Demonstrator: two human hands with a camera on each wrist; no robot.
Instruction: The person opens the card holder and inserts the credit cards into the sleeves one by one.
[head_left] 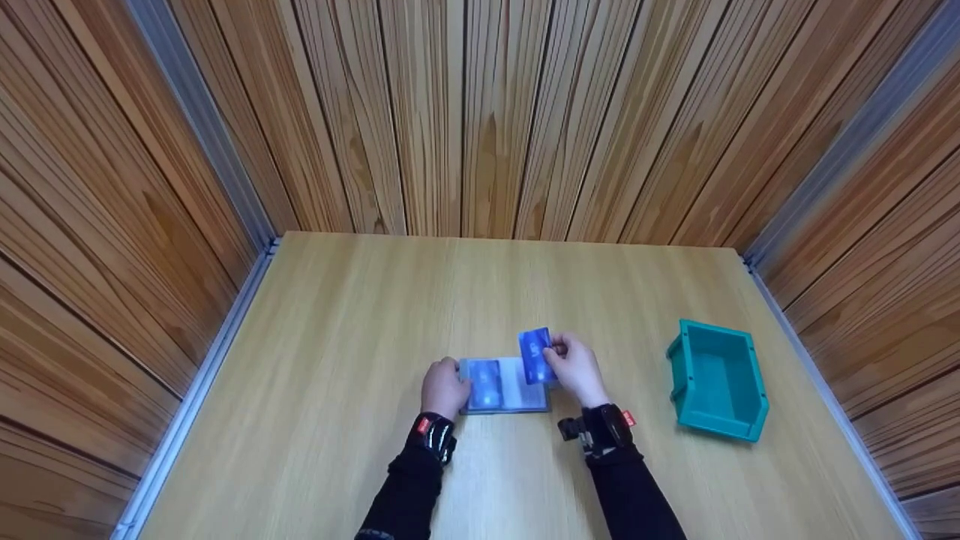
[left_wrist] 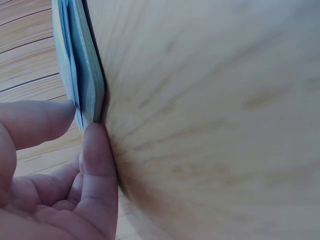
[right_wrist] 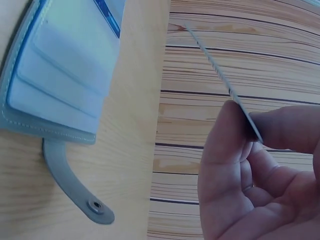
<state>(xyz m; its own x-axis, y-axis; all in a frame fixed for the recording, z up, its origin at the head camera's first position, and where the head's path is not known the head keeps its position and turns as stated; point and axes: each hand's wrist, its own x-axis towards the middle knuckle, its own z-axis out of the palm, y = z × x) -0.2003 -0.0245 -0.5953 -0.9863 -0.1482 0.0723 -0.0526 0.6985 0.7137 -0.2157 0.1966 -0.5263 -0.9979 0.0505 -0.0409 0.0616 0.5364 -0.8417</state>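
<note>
A pale blue-grey card holder (head_left: 513, 390) lies spread on the table, with clear sleeves and a stitched edge. Another blue card (head_left: 486, 384) shows in its left half. My left hand (head_left: 444, 388) pinches the holder's left edge between thumb and fingers, seen closely at the holder's layered corner (left_wrist: 90, 85). Above the holder's right half, my right hand (head_left: 579, 369) pinches a blue card (head_left: 535, 354) by its right edge. In the right wrist view this card (right_wrist: 220, 72) appears edge-on, apart from the sleeves. A strap with a snap (right_wrist: 65, 175) extends from the holder's end.
To the right on the wooden table (head_left: 337, 337) stands a teal plastic bin (head_left: 716, 375). Wood-plank walls (head_left: 495, 120) and metal rails (head_left: 195, 390) bound the table at the back and both sides.
</note>
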